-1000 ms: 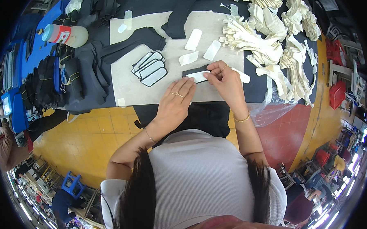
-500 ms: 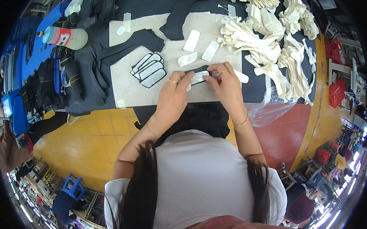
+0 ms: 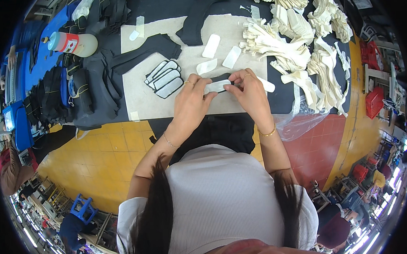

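Note:
Between my hands is a small dark fabric piece [image 3: 221, 77] with a white oblong patch [image 3: 216, 86] lying on it. My left hand [image 3: 191, 98] pinches its left end, thumb at the near edge. My right hand [image 3: 251, 94] has thumb and fingers closed on its right end. Beside the right hand a loose white patch [image 3: 267, 84] sticks out, partly hidden. Just beyond my hands lie several loose white patches [image 3: 206, 66]. Left of my left hand rests an overlapping stack of white patches with black borders [image 3: 166, 78].
Under the work lies a pale sheet [image 3: 138, 96] on the dark table. Bundles of cream fabric strips [image 3: 282, 53] and a plastic bag [image 3: 298, 119] are at the right. Dark fabric pieces [image 3: 104, 81] and a bottle of pale liquid [image 3: 84, 43] stand at the left.
My left hand has shifted slightly, its thumb now nearer the lower edge of the piece. The white patch shows more between my hands. Objects on the table have stayed put.

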Demonstrator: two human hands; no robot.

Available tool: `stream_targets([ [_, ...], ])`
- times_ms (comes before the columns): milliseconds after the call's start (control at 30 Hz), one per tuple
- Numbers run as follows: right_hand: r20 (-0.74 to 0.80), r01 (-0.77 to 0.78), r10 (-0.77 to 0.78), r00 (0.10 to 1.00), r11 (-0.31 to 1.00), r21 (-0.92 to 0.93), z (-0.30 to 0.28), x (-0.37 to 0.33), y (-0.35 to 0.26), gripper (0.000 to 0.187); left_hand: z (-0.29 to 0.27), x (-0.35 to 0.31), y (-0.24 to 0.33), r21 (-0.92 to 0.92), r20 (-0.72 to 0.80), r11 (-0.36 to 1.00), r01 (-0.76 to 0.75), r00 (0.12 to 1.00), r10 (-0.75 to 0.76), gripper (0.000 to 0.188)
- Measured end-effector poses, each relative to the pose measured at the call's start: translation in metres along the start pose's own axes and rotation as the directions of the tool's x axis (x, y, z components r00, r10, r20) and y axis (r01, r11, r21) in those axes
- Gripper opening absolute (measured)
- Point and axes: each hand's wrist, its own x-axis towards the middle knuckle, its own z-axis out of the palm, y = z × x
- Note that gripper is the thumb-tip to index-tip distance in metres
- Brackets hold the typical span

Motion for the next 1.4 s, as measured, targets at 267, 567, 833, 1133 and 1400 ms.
stream_targets([
  [267,0.009,-0.057,0.056,0.998,0.997,0.06,0.0,0.004,0.0,0.021,-0.002,0.001,0.001,0.02,0.008,1.0,-0.009,1.0,0.009,0.033],
  [567,0.048,-0.084,0.083,0.995,0.996,0.017,-0.004,0.005,-0.002,0.021,-0.001,0.001,0.0,0.019,0.001,1.0,-0.018,1.0,0.018,0.033],
  [833,0.111,0.295,-0.294,0.949,0.955,0.004,-0.01,-0.013,-0.006,0.013,0.0,0.0,-0.002,0.02,-0.016,0.999,-0.049,0.999,0.05,0.034],
  [1133,0.26,0.252,-0.343,0.903,0.911,0.326,-0.035,-0.027,-0.004,0.015,-0.001,0.0,-0.003,0.033,0.0,0.998,-0.056,0.998,0.056,0.035],
  [1400,0.091,-0.055,0.024,0.996,0.932,0.357,-0.056,-0.031,0.013,0.035,0.002,0.002,0.002,0.012,0.008,1.0,-0.018,1.0,0.018,0.03],
])
